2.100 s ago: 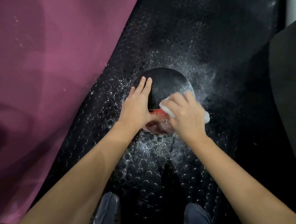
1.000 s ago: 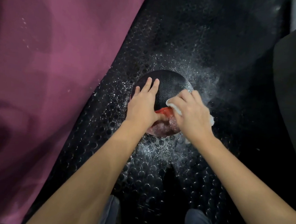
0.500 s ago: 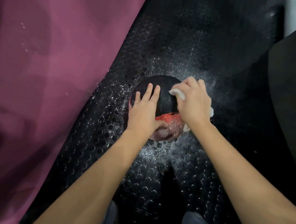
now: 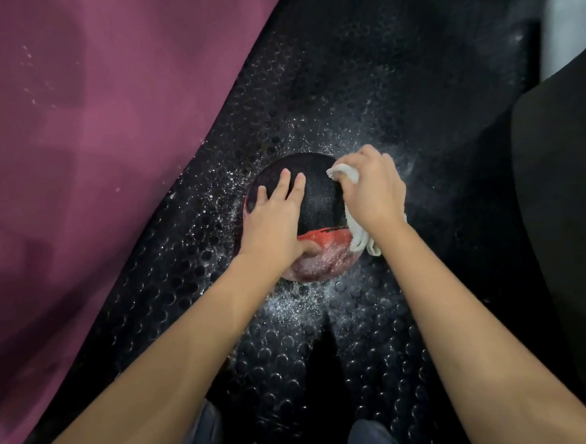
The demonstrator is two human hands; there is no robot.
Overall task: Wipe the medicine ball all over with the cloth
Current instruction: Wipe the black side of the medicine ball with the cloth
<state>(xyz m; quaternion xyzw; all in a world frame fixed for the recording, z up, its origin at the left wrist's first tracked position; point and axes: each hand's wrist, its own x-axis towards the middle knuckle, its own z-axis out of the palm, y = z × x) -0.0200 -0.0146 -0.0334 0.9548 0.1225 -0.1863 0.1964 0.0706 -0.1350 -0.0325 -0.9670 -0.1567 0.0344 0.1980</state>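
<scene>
A black and red medicine ball [image 4: 318,202] sits on a black studded rubber floor mat [image 4: 326,97], its near red part dulled with white film. My left hand [image 4: 276,220] lies flat on the ball's left side, fingers straight, thumb on the red band. My right hand [image 4: 372,190] grips a bunched white cloth [image 4: 359,236] against the ball's far right side; cloth shows above the fingers and trails below the wrist.
A large purple mat [image 4: 101,141] fills the left side. A dark padded object [image 4: 568,190] stands at the right, with a pale surface [image 4: 567,32] behind it. White droplets or specks ring the ball on the floor. My knees [image 4: 370,442] show at the bottom edge.
My right hand has slid the cloth from the ball's near red part up over the right side to its far edge. The left hand has stayed pressed on the ball.
</scene>
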